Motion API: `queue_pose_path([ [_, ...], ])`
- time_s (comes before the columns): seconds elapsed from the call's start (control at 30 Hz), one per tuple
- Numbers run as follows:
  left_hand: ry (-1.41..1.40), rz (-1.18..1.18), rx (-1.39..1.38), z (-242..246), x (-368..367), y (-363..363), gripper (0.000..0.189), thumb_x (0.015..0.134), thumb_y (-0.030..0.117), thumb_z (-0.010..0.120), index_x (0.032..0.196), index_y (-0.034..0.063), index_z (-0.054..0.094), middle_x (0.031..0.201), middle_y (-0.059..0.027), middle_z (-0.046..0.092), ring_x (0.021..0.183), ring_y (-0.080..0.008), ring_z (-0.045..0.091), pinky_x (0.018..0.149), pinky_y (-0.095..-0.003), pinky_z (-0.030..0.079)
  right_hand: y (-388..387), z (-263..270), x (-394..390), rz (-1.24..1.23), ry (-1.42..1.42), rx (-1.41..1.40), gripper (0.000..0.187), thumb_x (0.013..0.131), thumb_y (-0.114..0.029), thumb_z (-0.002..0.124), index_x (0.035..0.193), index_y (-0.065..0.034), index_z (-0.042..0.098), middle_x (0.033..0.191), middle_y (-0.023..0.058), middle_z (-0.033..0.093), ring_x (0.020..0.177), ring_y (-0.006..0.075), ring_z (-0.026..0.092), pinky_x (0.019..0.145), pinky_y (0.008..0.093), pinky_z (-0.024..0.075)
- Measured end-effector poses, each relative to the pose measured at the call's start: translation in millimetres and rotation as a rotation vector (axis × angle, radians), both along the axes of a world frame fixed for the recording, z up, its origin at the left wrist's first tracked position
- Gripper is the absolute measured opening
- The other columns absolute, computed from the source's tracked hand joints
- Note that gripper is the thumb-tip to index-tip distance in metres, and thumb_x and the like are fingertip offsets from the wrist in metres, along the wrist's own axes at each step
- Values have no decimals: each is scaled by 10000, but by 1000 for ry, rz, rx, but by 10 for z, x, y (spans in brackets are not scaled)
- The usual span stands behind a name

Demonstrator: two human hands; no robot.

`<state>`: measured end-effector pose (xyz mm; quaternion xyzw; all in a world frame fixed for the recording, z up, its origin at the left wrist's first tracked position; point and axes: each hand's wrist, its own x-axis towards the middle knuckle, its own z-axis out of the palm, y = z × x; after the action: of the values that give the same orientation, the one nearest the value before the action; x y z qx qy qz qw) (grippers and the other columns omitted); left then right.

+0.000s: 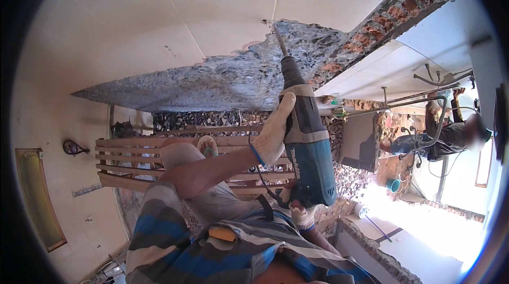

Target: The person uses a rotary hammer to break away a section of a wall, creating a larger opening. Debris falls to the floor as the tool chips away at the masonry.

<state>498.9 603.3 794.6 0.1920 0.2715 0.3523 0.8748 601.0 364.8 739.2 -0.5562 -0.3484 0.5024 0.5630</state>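
Note:
A teal and black Makita rotary hammer (312, 153) points up at the wall in front of me. My left hand (276, 131), in a white knit glove with a blue cuff, is closed around its front body just behind the black chuck. Lower down, my right hand (300, 208), also gloved, grips the rear handle, partly hidden by the tool. The steel chisel bit (280, 39) has its tip at the broken edge of the cream wall tiles (222, 2). Below and beside that edge, rough grey mortar (222, 81) is exposed.
I am on a slatted wooden platform (131, 155) above rubble (342, 137). A jagged edge of exposed brick (373, 29) runs at upper right. Beyond it, a co-worker (449, 137) holds a tool near metal pipes. A teal bucket (393, 185) and a white bucket (361, 210) stand right.

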Motion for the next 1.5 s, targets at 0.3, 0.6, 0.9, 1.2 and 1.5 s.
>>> queue_pose_path([
  [0.3,-5,51,-32,40,-6,69,646,1082,649,505,1438,112,557,1276,-72,687,1167,-197,692,1070,-435,573,0,-102,74,100,9,-31,589,908,-413,821,1322,-38,633,1214,85,680,1055,202,667,940,370,535],
  [0.6,-121,2,65,16,-44,207,678,1075,675,490,1429,100,554,1267,-77,699,1149,-198,702,1065,-419,582,132,-199,20,42,33,5,701,875,-559,868,1204,-7,587,982,63,627,804,170,644,724,339,533],
  [0.9,-41,126,32,69,33,-47,681,1053,715,493,1368,120,600,1234,-66,713,1142,-196,710,1053,-426,587,-8,44,225,146,-14,0,386,940,-240,732,1237,-14,633,1047,79,662,936,183,642,803,333,555],
  [1.2,-40,168,12,39,-307,69,714,1035,733,506,1357,103,600,1161,-90,733,1047,-221,756,965,-436,645,97,-13,33,205,-103,-65,439,908,-120,785,1322,-46,657,1235,86,707,1148,202,678,988,381,544],
  [1.5,-30,166,32,30,-389,113,673,1030,731,528,1324,134,627,1145,-52,729,1038,-182,741,946,-419,641,53,-124,-131,376,-458,-48,478,905,-160,789,1357,-71,659,1240,66,697,1125,198,665,988,367,526],
])
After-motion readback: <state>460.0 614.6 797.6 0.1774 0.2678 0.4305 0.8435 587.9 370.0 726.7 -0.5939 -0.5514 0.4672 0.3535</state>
